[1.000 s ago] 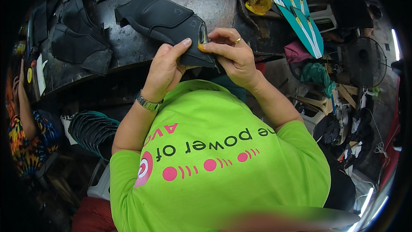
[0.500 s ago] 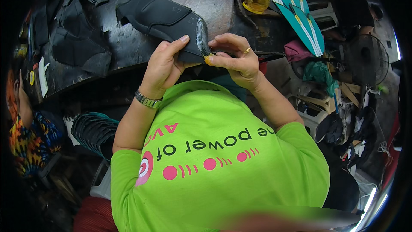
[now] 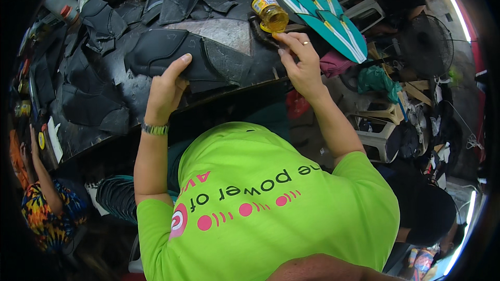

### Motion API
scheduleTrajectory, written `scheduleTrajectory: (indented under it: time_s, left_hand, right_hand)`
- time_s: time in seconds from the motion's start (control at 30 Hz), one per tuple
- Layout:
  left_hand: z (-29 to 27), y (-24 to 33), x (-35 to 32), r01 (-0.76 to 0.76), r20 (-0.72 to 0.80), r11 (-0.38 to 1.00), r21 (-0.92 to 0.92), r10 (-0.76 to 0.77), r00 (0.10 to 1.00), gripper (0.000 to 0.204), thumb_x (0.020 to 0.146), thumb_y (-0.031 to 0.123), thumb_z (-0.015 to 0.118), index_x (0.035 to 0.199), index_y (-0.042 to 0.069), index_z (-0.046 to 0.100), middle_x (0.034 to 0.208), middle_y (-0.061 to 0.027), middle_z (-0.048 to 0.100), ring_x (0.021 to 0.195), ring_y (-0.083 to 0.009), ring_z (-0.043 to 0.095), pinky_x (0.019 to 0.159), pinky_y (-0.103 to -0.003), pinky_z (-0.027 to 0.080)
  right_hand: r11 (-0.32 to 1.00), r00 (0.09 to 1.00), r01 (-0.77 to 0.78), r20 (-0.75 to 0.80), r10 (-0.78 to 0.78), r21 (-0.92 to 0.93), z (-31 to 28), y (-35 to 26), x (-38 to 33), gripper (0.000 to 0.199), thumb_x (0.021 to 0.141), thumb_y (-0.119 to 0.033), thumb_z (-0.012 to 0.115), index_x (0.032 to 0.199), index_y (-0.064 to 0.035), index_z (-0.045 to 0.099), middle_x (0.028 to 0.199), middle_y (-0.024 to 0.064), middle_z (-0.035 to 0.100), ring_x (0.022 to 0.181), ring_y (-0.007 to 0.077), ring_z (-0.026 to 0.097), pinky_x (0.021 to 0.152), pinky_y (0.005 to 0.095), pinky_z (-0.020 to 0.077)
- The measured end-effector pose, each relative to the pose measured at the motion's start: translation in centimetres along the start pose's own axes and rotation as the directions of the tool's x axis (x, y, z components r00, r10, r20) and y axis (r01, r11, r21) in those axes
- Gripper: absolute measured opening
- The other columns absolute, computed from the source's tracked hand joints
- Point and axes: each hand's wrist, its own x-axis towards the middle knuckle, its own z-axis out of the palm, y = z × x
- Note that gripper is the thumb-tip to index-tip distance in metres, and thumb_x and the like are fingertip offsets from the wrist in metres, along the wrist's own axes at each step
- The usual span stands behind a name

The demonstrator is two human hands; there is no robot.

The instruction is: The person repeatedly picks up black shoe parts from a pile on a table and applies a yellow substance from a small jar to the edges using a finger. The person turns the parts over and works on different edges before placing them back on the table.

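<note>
Pulled away from the black panel (image 3: 200, 66), where amber paste was being dabbed half a second ago, the right hand (image 3: 303, 67) is now brought up to the glass jar (image 3: 271, 14) at the upper middle of the frame! Everything is slid a little leftward as well, since the view itself is swung. Thumb and forefinger of that hand are parted, and an amber smear is seen at the forefinger's tip, right by the jar's mouth; whether the rim is touched cannot be told. Over to centre left, the panel is kept clamped by the left hand (image 3: 167, 87), thumb pressed on top, fingers hidden underneath, its pale grey end laid toward the right over the dark table (image 3: 229, 34). So, by the look of it, paste is being scooped for another coat. What is called for next, it is judged: a modest dab carried back down to the panel's edge and spread thinly, with the panel held steady and its outer face kept clean.
</note>
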Motion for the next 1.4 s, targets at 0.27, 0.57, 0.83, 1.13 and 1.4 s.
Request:
scheduleTrajectory:
  time_s: [0.27,0.57,0.83,1.13,1.4]
  left_hand:
    - [1.6,-2.6,-4.9,-0.309,0.081,0.734,0.605,0.329,0.941,0.035,0.104,0.016,0.051,0.134,-0.001,0.058,0.134,-0.0086,0.061,0.124,-0.0149,0.057,0.106,-0.027,0.042]
    - [2.1,-4.8,-4.3,-0.006,-0.034,0.872,0.489,0.026,0.999,0.039,0.106,0.017,0.046,0.140,-0.001,0.051,0.134,-0.0083,0.059,0.119,-0.0149,0.056,0.104,-0.025,0.042]
    - [4.7,-3.4,-3.2,0.029,-0.072,0.982,-0.188,-0.043,0.997,0.027,0.098,0.020,0.061,0.115,-0.001,0.066,0.109,-0.0063,0.067,0.098,-0.0142,0.062,0.088,-0.032,0.049]
    - [4.9,-3.4,-2.4,0.019,-0.024,0.932,-0.361,-0.030,0.999,0.022,0.099,0.017,0.059,0.113,0.001,0.065,0.110,-0.0068,0.068,0.097,-0.0158,0.065,0.087,-0.035,0.053]
    - [5.2,-3.7,-2.1,-0.018,-0.057,0.926,-0.378,-0.004,0.998,0.019,0.098,0.014,0.062,0.111,0.001,0.066,0.108,-0.0067,0.068,0.095,-0.0150,0.065,0.083,-0.032,0.055]
  right_hand:
    - [0.881,0.954,-0.161,0.160,0.255,-0.444,0.9,1.8,2.6,0.057,0.086,-0.022,0.069,0.138,-0.0090,0.050,0.071,0.0146,0.066,0.066,0.0340,0.065,0.065,0.0436,0.0502]
    - [0.843,0.975,-0.050,0.156,0.157,-0.536,0.1,-0.6,2.1,0.029,0.086,-0.015,0.058,0.115,-0.0097,0.063,0.100,0.0194,0.064,0.082,0.0399,0.066,0.073,0.0509,0.0516]
    - [0.949,0.998,0.031,0.048,-0.049,0.312,2.1,-3.6,-2.0,0.033,0.079,0.011,0.058,0.105,-0.0045,0.073,0.098,0.0057,0.053,0.083,0.0135,0.054,0.072,0.0244,0.0442]
    - [0.951,0.996,0.094,-0.021,-0.092,0.295,4.4,-2.4,-4.1,0.045,0.083,0.016,0.059,0.121,-0.0056,0.068,0.106,0.0071,0.050,0.082,0.0138,0.055,0.072,0.0243,0.0453]
    - [0.952,0.963,0.264,-0.103,-0.250,0.157,2.9,-1.8,-4.0,0.048,0.081,0.015,0.061,0.124,-0.0056,0.066,0.109,0.0085,0.051,0.077,0.0142,0.056,0.070,0.0253,0.0467]
